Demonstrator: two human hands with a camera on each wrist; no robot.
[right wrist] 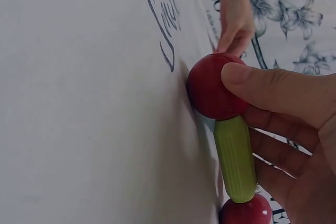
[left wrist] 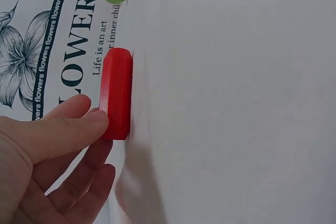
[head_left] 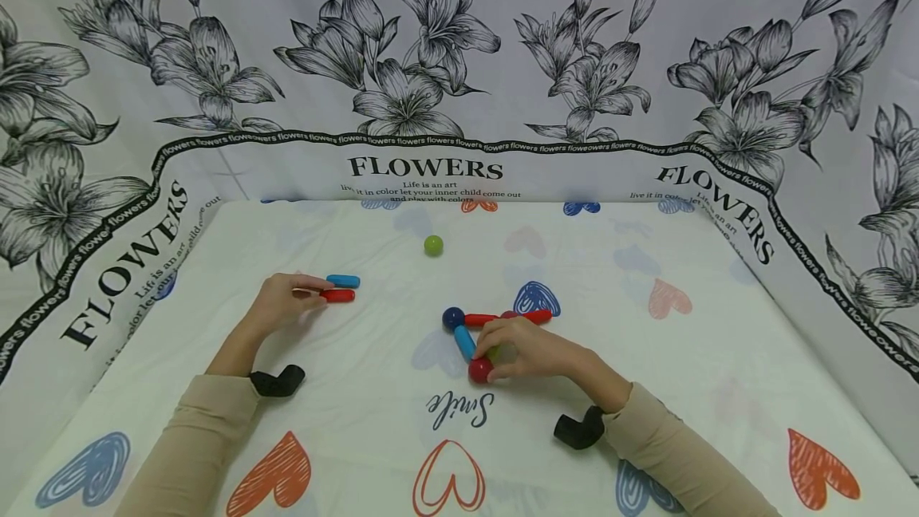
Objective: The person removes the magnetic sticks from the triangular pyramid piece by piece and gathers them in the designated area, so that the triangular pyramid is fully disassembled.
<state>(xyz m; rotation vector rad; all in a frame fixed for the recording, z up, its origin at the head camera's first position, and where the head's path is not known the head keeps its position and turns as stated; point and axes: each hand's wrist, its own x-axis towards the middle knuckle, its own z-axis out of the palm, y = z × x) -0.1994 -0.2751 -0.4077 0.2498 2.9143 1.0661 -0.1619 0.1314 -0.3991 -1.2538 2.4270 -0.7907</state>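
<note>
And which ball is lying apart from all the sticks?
The green ball, alone beyond the others; the dark blue ball and the red balls touch sticks.

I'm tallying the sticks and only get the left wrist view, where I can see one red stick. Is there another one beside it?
Observer: Yes. The head view shows a blue stick lying alongside the red stick, on its far side.
Operator: That one is missing from my picture. Is the right hand, which I can't see either, holding anything?
Observer: It is: the right hand grips a red ball, as the right wrist view shows.
</note>
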